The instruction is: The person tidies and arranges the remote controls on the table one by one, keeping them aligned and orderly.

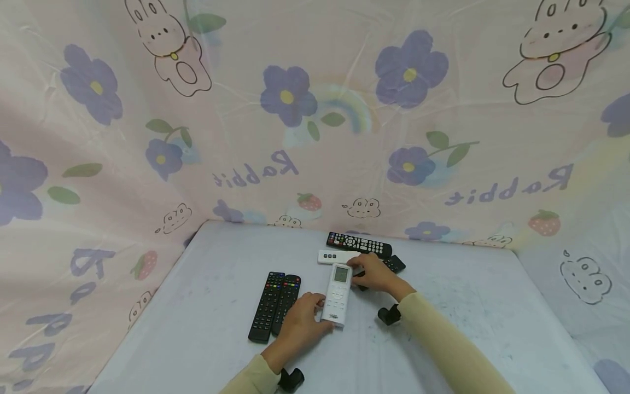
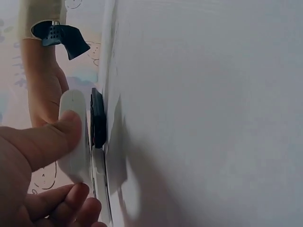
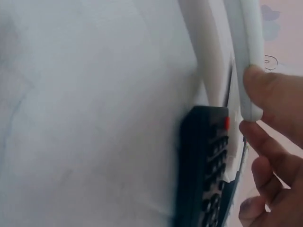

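A white air-conditioner remote (image 1: pixel 337 294) with a grey screen is held between both hands, its screen end pointing away from the person. My left hand (image 1: pixel 301 324) pinches its near end; in the left wrist view the thumb (image 2: pixel 71 127) presses its side and the remote stands off the table. At the screen end, my right hand (image 1: pixel 378 272) grips it between thumb and fingertips, as the right wrist view shows on the white edge (image 3: pixel 248 52). Just beyond lies a slim white remote (image 1: pixel 334 256). Partly hidden by the right hand is a small black remote (image 1: pixel 395 264).
Two long black remotes, an outer one (image 1: pixel 266 309) and an inner one (image 1: pixel 290 290), lie side by side left of the hands. Another black remote (image 1: pixel 356 243) lies at the back. A patterned curtain (image 1: pixel 334 142) hangs behind the white table (image 1: pixel 458 317).
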Demonstrator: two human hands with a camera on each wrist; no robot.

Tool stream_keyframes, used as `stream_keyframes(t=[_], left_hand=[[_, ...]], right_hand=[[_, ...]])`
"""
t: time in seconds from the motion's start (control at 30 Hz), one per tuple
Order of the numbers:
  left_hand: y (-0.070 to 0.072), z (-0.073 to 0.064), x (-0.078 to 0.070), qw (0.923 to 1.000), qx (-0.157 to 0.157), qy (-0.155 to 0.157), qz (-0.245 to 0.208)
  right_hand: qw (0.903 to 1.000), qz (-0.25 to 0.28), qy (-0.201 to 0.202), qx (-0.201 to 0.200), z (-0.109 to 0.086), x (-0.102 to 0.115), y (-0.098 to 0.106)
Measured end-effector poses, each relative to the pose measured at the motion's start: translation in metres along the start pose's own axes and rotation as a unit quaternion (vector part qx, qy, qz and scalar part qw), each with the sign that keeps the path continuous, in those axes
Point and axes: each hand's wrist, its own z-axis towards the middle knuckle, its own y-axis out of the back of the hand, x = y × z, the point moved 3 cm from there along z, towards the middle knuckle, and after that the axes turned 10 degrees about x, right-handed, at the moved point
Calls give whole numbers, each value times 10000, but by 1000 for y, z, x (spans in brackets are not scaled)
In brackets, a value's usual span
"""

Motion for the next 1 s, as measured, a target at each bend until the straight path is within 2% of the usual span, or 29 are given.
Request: stream_keyframes(t=[0.13,0.3,0.53,0.7,0.83,1.0], left_hand=[[5,-5,3,9995,-105,-126,278],[12,-10,6,9952,-233,-533,790],[21,-20,5,9747,-691,-1088,1827],[25,-27,7,9603,-796,-1114,2431],[28,-33,10,9560,-766,-1030,2637],[32,-40,14,9528,-919,-899,2749]], right_hand=[[9992,227,325,71,0,4,1],[9969,325,696,167,4,9,-2],[9966,362,673,311,8,14,-9],[9952,338,881,267,11,20,-12],[9940,461,977,190,14,24,-15],[9934,571,973,180,17,31,-21]])
